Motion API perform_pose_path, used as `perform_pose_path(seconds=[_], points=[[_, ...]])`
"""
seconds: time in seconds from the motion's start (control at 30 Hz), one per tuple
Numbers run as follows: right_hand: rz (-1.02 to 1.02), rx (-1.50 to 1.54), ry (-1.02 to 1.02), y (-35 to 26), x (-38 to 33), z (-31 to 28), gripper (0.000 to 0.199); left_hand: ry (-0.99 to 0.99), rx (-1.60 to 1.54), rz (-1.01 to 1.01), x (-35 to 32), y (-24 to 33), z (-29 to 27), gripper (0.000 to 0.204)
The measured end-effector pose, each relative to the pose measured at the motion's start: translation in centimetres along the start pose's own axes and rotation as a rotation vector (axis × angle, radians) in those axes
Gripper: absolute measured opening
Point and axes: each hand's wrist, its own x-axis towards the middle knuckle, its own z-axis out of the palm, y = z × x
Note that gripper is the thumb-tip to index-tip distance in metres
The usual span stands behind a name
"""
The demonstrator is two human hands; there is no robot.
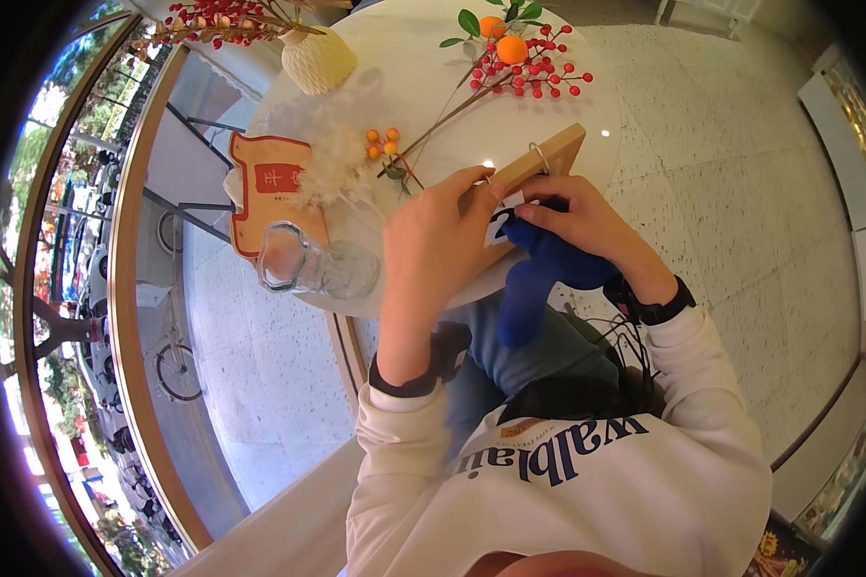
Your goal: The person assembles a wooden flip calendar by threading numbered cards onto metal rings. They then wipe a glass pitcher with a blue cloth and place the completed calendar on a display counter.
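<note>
A wooden flip calendar (573,144) with metal rings and white number cards stands tilted near the table's front right edge. My left hand (438,231) is closed on its left side, with the fingertips at the top by a ring. A dark blue cloth (534,298) is bunched in my right hand (573,216), whose thumb and fingers press it against the calendar's cards. One end of the cloth hangs down over my lap. Part of a black digit shows between my hands; the rest of the card face is hidden by the cloth and fingers.
On the round white table (404,87) are a clear glass vase (342,269) by the left edge, a tan paper bag (274,207), fluffy dried stems (342,163), a branch with red berries (553,72) and orange fruits, and a cream ribbed vase (318,60). A window (144,288) runs along the left.
</note>
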Motion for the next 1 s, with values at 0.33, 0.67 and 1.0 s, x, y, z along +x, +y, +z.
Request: perform_pose_path(seconds=[0.33,0.67,1.0], points=[[0.145,0.111,-0.088,-0.4,0.0,-0.5,0.02,0.017,0.022,-0.027,0.1,0.1,0.1,0.029],[0.16,0.183,-0.038,-1.0,-0.4,0.1,0.025,0.052,0.086,-0.001,0.1,0.0,0.3,0.032],[0.11,0.087,-0.014,-1.1,-0.4,0.3,0.027,0.09,0.143,0.057,0.1,-0.6,0.8,0.037]])
